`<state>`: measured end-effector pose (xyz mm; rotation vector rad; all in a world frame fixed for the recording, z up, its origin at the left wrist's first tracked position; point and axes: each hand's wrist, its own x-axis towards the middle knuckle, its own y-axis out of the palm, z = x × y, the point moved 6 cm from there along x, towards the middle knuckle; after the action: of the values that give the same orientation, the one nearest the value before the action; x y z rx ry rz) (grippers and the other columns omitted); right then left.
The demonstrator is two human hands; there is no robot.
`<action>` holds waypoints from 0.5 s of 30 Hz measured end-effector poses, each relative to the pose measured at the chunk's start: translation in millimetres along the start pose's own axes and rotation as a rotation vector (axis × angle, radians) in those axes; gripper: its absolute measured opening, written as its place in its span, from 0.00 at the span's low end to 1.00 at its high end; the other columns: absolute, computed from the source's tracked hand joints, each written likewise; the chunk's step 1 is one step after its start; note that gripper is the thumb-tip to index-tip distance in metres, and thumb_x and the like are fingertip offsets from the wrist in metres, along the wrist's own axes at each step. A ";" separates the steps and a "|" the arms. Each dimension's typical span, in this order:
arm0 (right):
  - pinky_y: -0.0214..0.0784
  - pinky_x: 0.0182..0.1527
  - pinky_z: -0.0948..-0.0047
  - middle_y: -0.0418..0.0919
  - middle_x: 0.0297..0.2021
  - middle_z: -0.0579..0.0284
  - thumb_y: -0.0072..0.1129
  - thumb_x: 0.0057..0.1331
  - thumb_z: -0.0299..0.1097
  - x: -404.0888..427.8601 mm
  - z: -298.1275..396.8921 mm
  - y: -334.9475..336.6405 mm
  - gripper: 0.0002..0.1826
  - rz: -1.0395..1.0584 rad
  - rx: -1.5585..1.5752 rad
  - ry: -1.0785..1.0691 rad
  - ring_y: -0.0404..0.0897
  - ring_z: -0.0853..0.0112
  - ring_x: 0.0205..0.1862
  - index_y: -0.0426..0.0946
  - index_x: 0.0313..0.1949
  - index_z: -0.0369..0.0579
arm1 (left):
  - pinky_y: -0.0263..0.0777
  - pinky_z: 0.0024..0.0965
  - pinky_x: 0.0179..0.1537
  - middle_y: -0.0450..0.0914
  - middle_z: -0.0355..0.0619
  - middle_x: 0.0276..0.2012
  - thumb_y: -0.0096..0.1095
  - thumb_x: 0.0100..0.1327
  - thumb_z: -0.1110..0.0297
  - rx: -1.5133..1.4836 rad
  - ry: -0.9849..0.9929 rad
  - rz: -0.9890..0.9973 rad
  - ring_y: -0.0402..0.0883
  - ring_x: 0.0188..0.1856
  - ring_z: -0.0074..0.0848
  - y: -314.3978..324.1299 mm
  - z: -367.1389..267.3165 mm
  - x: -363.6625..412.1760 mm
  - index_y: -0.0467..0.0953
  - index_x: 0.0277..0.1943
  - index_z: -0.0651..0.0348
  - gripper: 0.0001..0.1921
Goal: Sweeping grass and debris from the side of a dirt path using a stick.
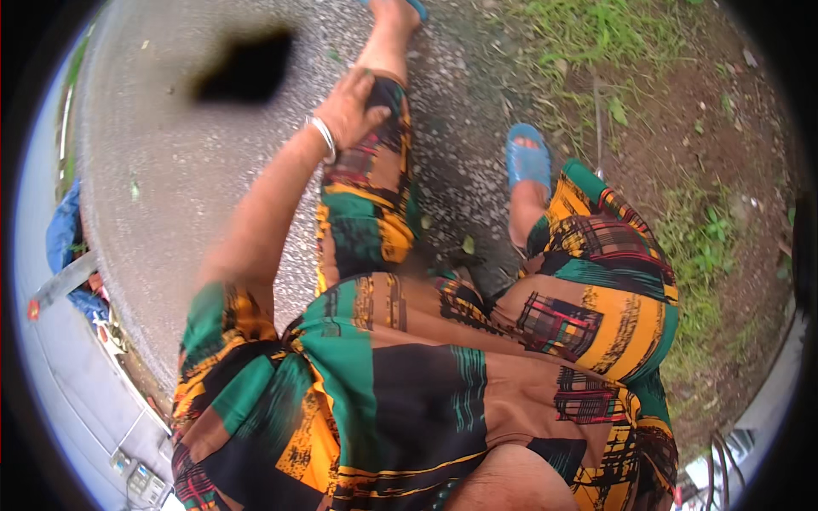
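Observation:
My left hand (354,110), with a silver bangle (323,137) at the wrist, rests on the shin of my outstretched left leg, near the hem of the patterned trouser leg (367,185). The thumb is spread from the fingers and nothing is held. Bare skin shows below the hem, down to a blue slipper (418,9) cut off by the top edge. My right leg is bent, its foot in a blue slipper (529,160). My right hand is out of view. A patch of bare skin shows at the bottom edge; which body part it is, I cannot tell.
Rough gravelly paving (192,172) lies on the left. Grass (594,29) and brown soil (709,128) are on the right, with a thin rod (599,121) near the right foot. A blue sheet (62,230) lies at the far left. A dark blurred patch covers part of the upper left.

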<state>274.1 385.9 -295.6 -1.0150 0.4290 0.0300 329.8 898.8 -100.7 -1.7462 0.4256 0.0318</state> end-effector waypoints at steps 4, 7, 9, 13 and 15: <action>0.62 0.20 0.67 0.69 0.15 0.60 0.43 0.66 0.55 -39.4 -42.5 -28.0 0.24 0.123 0.342 0.362 0.70 0.70 0.16 0.70 0.26 0.47 | 0.48 0.39 0.67 0.51 0.57 0.66 0.53 0.59 0.45 0.134 -0.006 -0.098 0.48 0.68 0.47 18.9 6.3 26.9 0.54 0.65 0.64 0.38; 0.61 0.20 0.68 0.68 0.15 0.62 0.43 0.65 0.56 -46.1 -14.9 -67.0 0.23 0.119 0.450 0.376 0.69 0.71 0.16 0.69 0.26 0.48 | 0.47 0.39 0.67 0.51 0.56 0.66 0.52 0.59 0.43 0.203 -0.065 -0.082 0.47 0.68 0.47 27.1 6.8 37.3 0.53 0.65 0.62 0.39; 0.61 0.20 0.69 0.67 0.15 0.64 0.44 0.65 0.56 -35.2 9.5 -91.9 0.23 0.128 0.445 0.381 0.68 0.72 0.16 0.69 0.27 0.49 | 0.46 0.38 0.67 0.51 0.55 0.66 0.53 0.58 0.42 0.284 -0.109 -0.001 0.49 0.68 0.47 20.0 -3.4 43.6 0.52 0.66 0.60 0.41; 0.56 0.19 0.73 0.65 0.14 0.66 0.46 0.63 0.57 -13.9 32.4 -95.3 0.24 0.153 0.629 0.476 0.66 0.75 0.16 0.69 0.24 0.49 | 0.48 0.41 0.65 0.62 0.57 0.61 0.50 0.59 0.47 0.341 -0.077 0.275 0.56 0.65 0.47 -4.0 -46.7 51.9 0.71 0.56 0.60 0.29; 0.52 0.16 0.76 0.64 0.13 0.70 0.47 0.62 0.60 -14.1 25.6 -73.3 0.25 0.251 0.514 0.500 0.62 0.78 0.13 0.68 0.21 0.51 | 0.39 0.35 0.68 0.58 0.56 0.64 0.50 0.58 0.42 0.183 -0.212 0.604 0.42 0.70 0.43 5.9 -52.1 41.7 0.59 0.64 0.57 0.36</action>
<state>285.9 370.3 -219.1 -0.4457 0.9648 -0.1074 356.0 837.3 -105.1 -1.3649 0.7586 0.5858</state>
